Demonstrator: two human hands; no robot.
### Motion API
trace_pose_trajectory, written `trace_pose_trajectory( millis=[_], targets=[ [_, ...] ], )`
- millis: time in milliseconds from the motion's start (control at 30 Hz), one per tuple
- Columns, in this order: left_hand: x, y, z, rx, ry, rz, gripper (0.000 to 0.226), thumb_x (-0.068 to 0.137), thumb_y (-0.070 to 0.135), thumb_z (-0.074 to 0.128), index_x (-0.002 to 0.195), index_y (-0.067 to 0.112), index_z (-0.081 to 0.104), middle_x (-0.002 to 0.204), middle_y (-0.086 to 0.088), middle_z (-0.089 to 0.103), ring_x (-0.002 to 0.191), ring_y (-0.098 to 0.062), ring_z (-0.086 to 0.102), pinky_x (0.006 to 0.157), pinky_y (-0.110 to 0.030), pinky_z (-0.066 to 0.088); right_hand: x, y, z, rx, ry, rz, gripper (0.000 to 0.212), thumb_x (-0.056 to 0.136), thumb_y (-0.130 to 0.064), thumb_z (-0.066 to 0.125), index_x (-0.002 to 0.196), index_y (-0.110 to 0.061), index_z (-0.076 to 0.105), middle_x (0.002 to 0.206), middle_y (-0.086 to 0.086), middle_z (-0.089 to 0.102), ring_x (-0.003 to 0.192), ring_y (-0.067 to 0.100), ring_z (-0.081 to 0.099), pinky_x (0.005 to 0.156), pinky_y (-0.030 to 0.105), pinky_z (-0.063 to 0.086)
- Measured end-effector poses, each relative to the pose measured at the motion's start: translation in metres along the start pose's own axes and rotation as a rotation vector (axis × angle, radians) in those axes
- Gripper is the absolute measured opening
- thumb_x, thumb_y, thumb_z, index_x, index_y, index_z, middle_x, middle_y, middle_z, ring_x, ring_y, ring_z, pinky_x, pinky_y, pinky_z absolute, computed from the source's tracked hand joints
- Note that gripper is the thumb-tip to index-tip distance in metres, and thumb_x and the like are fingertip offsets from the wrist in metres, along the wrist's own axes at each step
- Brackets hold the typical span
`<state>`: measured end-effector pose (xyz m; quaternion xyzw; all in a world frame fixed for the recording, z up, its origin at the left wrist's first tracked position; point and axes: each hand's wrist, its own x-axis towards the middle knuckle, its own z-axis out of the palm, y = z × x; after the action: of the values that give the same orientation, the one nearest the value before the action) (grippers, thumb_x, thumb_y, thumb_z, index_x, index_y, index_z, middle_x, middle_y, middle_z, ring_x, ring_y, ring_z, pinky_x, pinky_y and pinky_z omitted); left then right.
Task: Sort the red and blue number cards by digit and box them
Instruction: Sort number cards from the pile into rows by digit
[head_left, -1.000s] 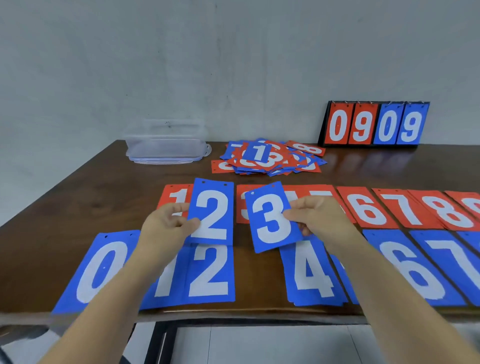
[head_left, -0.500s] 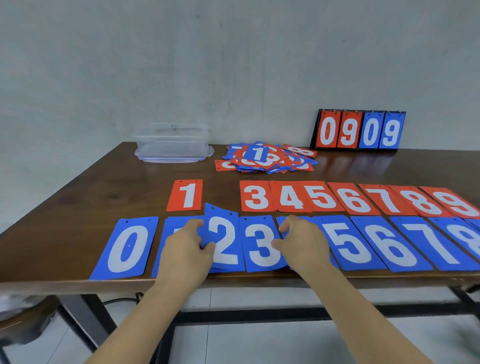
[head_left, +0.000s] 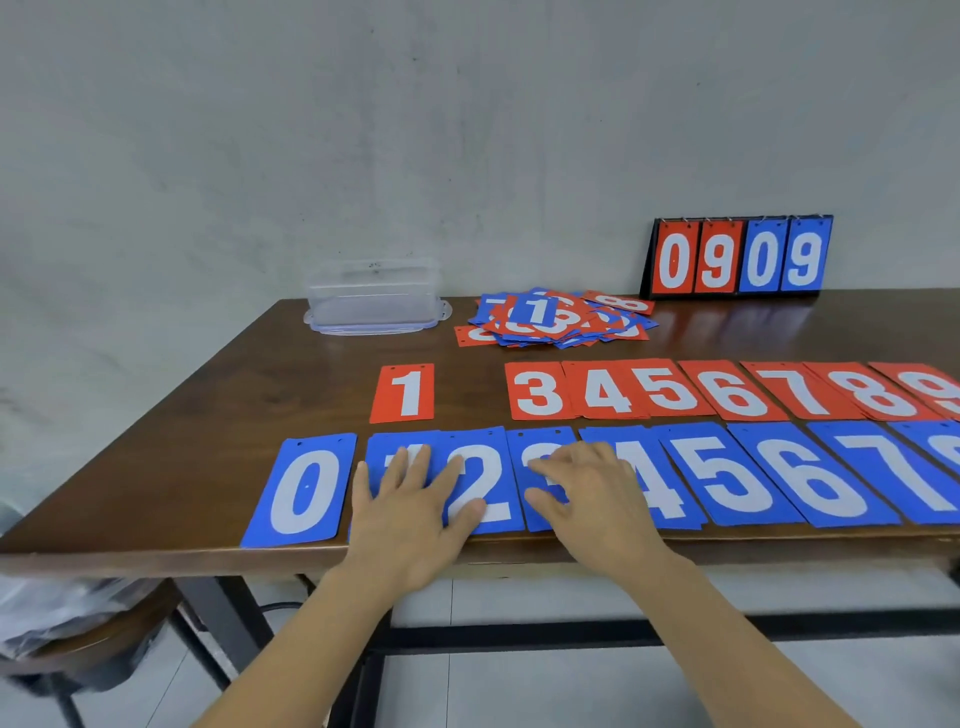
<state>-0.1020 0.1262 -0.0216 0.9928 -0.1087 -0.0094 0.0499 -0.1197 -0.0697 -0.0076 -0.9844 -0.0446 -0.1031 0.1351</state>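
A front row of blue number cards runs from blue 0 (head_left: 304, 491) to the right edge. My left hand (head_left: 410, 512) lies flat with spread fingers on the blue 1 and the blue 2 (head_left: 488, 480). Over the blue 3 (head_left: 540, 441), beside the blue 4 (head_left: 657, 483), rests my right hand (head_left: 589, 501), fingers straight. Behind lies a red row: red 1 (head_left: 404, 392), a gap, then red 3 (head_left: 539, 391) onward. An unsorted pile of red and blue cards (head_left: 558, 319) sits at the back. A clear plastic box (head_left: 374, 296) stands to its left.
A flip scoreboard (head_left: 737, 257) reading 0909 stands at the back right against the wall. The wooden table (head_left: 208, 415) shows bare wood on its left side. A stool with a plastic bag (head_left: 57, 618) sits below the table's left front corner.
Both hands came down from holding the blue 2 and blue 3 in the air; the cards now lie in the front row and the hands press flat on them.
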Motion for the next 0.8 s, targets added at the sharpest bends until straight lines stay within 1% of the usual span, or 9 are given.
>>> trace_pose_trajectory(
  millis=[100, 267, 400, 467, 533, 600, 667, 733, 800],
  targets=[
    [-0.001, -0.007, 0.000, -0.006, -0.024, 0.024, 0.066, 0.091, 0.069, 0.011, 0.151, 0.044, -0.001, 0.162, 0.006, -0.008, 0.148, -0.017, -0.015, 0.115, -0.049, -0.012, -0.002, -0.005, 0.008, -0.024, -0.027, 0.019, 0.043, 0.099, -0.044, 0.039, 0.140, -0.032, 0.045, 0.144, -0.006, 0.037, 0.130, 0.013, 0.031, 0.104, 0.029, 0.028],
    [-0.002, -0.018, 0.002, 0.004, -0.014, 0.053, 0.073, 0.083, 0.072, 0.005, 0.150, 0.045, -0.001, 0.162, 0.008, -0.007, 0.147, -0.015, -0.016, 0.119, -0.045, -0.010, -0.001, -0.013, 0.013, -0.029, -0.017, 0.023, 0.043, 0.101, -0.042, 0.037, 0.141, -0.030, 0.044, 0.145, -0.005, 0.035, 0.132, 0.014, 0.029, 0.105, 0.030, 0.028],
    [-0.001, -0.023, 0.002, 0.012, -0.013, 0.042, 0.078, 0.077, 0.075, -0.001, 0.150, 0.046, -0.001, 0.162, 0.007, -0.007, 0.147, -0.016, -0.016, 0.118, -0.045, -0.010, -0.001, -0.013, 0.015, -0.029, -0.025, 0.030, 0.043, 0.101, -0.042, 0.036, 0.142, -0.030, 0.042, 0.146, -0.005, 0.035, 0.133, 0.014, 0.029, 0.106, 0.030, 0.028],
    [-0.001, -0.026, 0.001, 0.015, -0.002, 0.045, 0.089, 0.068, 0.081, -0.011, 0.150, 0.047, -0.001, 0.162, 0.007, -0.006, 0.148, -0.016, -0.015, 0.118, -0.046, -0.009, -0.001, -0.013, 0.015, -0.030, -0.023, 0.027, 0.043, 0.101, -0.042, 0.036, 0.142, -0.030, 0.042, 0.145, -0.005, 0.035, 0.133, 0.014, 0.029, 0.106, 0.030, 0.029],
    [-0.002, -0.027, 0.001, 0.024, -0.004, 0.053, 0.108, 0.052, 0.087, -0.025, 0.150, 0.047, -0.001, 0.162, 0.006, -0.005, 0.148, -0.016, -0.013, 0.117, -0.048, -0.009, -0.002, -0.012, 0.015, -0.029, -0.017, 0.021, 0.043, 0.101, -0.042, 0.036, 0.142, -0.030, 0.043, 0.145, -0.005, 0.035, 0.132, 0.014, 0.030, 0.106, 0.030, 0.029],
    [-0.001, -0.026, 0.000, 0.046, -0.010, 0.052, 0.118, 0.043, 0.087, -0.033, 0.150, 0.047, 0.000, 0.162, 0.004, -0.002, 0.148, -0.018, -0.010, 0.116, -0.050, -0.009, -0.002, -0.011, 0.015, -0.026, -0.016, 0.016, 0.043, 0.101, -0.042, 0.036, 0.142, -0.030, 0.043, 0.145, -0.005, 0.035, 0.132, 0.014, 0.030, 0.106, 0.030, 0.028],
    [0.000, -0.024, -0.002, 0.080, -0.001, 0.045, 0.114, 0.047, 0.084, -0.032, 0.150, 0.048, 0.001, 0.162, 0.002, 0.001, 0.149, -0.020, -0.007, 0.115, -0.051, -0.008, -0.003, -0.011, 0.015, -0.022, -0.022, 0.015, 0.043, 0.101, -0.043, 0.037, 0.142, -0.030, 0.043, 0.145, -0.005, 0.035, 0.133, 0.014, 0.029, 0.107, 0.030, 0.028],
    [0.001, -0.022, -0.001, 0.125, 0.011, 0.035, 0.102, 0.057, 0.080, -0.026, 0.149, 0.048, 0.001, 0.161, 0.000, 0.004, 0.149, -0.022, -0.004, 0.114, -0.053, -0.007, -0.004, -0.010, 0.015, -0.018, -0.023, 0.013, 0.043, 0.101, -0.042, 0.037, 0.142, -0.030, 0.043, 0.145, -0.005, 0.036, 0.133, 0.014, 0.029, 0.107, 0.030, 0.027],
    [0.003, -0.020, -0.001, 0.149, 0.021, 0.023, 0.095, 0.062, 0.079, -0.024, 0.149, 0.050, 0.000, 0.160, -0.001, 0.006, 0.148, -0.026, -0.003, 0.112, -0.055, -0.008, -0.005, -0.010, 0.015, -0.022, -0.021, 0.011, 0.043, 0.101, -0.042, 0.036, 0.142, -0.030, 0.043, 0.145, -0.005, 0.036, 0.133, 0.014, 0.029, 0.107, 0.031, 0.027]
  ],
)
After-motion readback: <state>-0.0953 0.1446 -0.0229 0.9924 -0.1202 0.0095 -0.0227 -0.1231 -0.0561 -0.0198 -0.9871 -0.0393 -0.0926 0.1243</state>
